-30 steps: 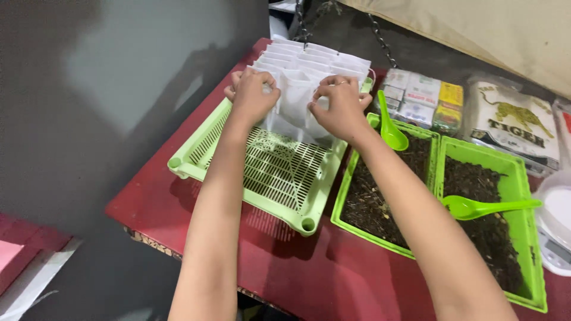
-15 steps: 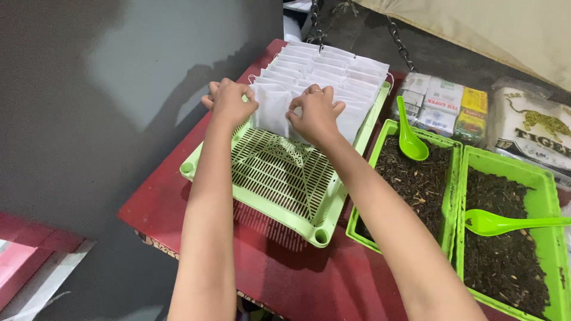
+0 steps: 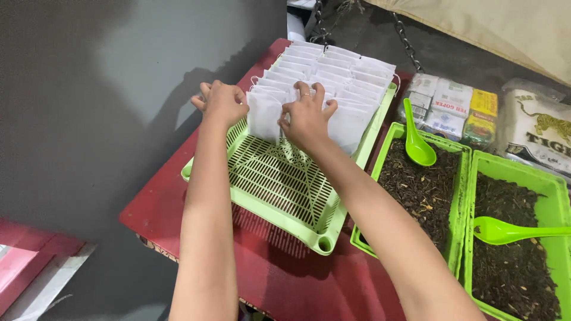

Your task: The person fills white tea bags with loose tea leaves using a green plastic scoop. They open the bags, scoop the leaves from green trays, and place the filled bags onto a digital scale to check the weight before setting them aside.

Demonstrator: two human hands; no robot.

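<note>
A light green slotted plastic tray [image 3: 279, 190] lies on a red table [image 3: 285, 279]. Its far half is packed with rows of small white paper bags [image 3: 333, 77] standing on edge. My left hand [image 3: 221, 102] rests at the left end of the nearest row, fingers curled against the bags. My right hand [image 3: 306, 117] presses on the front row near its middle, fingers spread over the bag tops. The front bag [image 3: 263, 116] stands between my two hands.
Two green bins of dark loose tea [image 3: 422, 190] [image 3: 511, 261] sit to the right, each with a green plastic spoon [image 3: 416, 142] [image 3: 511, 230]. Wrapped packets [image 3: 455, 110] and a white sack [image 3: 535, 131] lie behind them. A chain [image 3: 407, 44] hangs at the back.
My view shifted, so the tray sits more to the centre. Both hands slid leftward and nearer along the front row of bags, still pressing on them.
</note>
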